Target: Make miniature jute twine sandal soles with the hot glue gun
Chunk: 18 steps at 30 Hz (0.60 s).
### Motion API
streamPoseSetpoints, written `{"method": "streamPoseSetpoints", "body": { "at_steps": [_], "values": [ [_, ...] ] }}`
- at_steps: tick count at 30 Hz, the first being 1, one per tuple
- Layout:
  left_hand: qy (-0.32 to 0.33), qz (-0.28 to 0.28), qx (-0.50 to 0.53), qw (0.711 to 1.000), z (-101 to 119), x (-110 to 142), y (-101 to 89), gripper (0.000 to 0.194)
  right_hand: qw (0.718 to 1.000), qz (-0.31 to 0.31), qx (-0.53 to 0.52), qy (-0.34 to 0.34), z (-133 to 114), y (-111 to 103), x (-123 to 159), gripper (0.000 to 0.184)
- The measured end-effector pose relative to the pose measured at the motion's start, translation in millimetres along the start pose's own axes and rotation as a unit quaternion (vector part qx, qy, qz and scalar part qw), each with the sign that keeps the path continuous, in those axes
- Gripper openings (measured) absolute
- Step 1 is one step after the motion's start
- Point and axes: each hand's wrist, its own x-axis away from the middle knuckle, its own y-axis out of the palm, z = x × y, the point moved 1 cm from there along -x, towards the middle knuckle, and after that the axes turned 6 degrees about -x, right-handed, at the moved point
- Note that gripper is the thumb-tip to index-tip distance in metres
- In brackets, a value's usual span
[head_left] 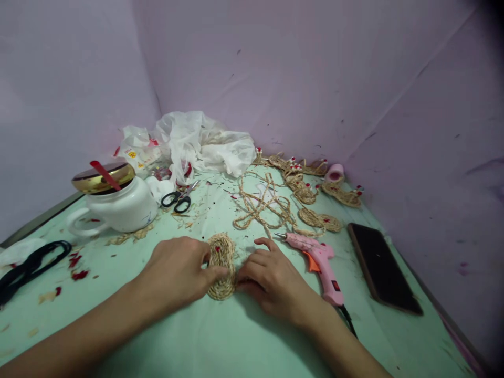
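An oval sole-shaped piece of coiled straw rope [221, 252] lies on the green cloth, with a small red spot near its top. My left hand [179, 268] grips its left side, the thumb lying across the coils and the fingers at the edge. On the other side, my right hand [271, 281] has curled fingers pressed at the lower right edge, its index finger raised. The fingertips there are partly hidden. Just right of that hand rests a pink glue gun [317, 262] with an orange trigger. Loose braided straw rope [262, 205] lies tangled beyond the hands.
A white mug [122, 207] with a gold lid stands at left, near black-handled scissors [179, 199]. White plastic bags [205, 142] lie at the back. Finished-looking straw pieces [307, 191] and a pink tape roll [334, 173] line the back right. A phone [384, 268] lies at right, black cord [33, 268] at left.
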Motion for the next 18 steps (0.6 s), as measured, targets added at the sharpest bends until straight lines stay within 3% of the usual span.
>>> {"method": "streamPoseSetpoints", "body": {
  "at_steps": [5,8,11,18],
  "values": [
    [-0.004,0.011,-0.004,1.000,8.8,2.5,12.3,0.036,0.999,0.032,-0.023,-0.025,-3.3,12.6,-1.5,0.008],
    [-0.007,0.007,0.007,1.000,7.9,1.5,15.7,0.026,0.998,0.055,-0.023,0.017,-2.9,15.0,-1.9,0.004],
    [-0.011,-0.005,-0.005,1.000,7.5,0.2,14.4,0.020,0.995,0.062,-0.022,0.069,-2.3,12.7,-1.4,0.011],
    [0.004,-0.018,-0.026,1.000,10.2,-1.0,12.9,0.018,0.994,0.047,-0.033,0.093,-3.7,12.1,-3.3,0.004]
  ]
}}
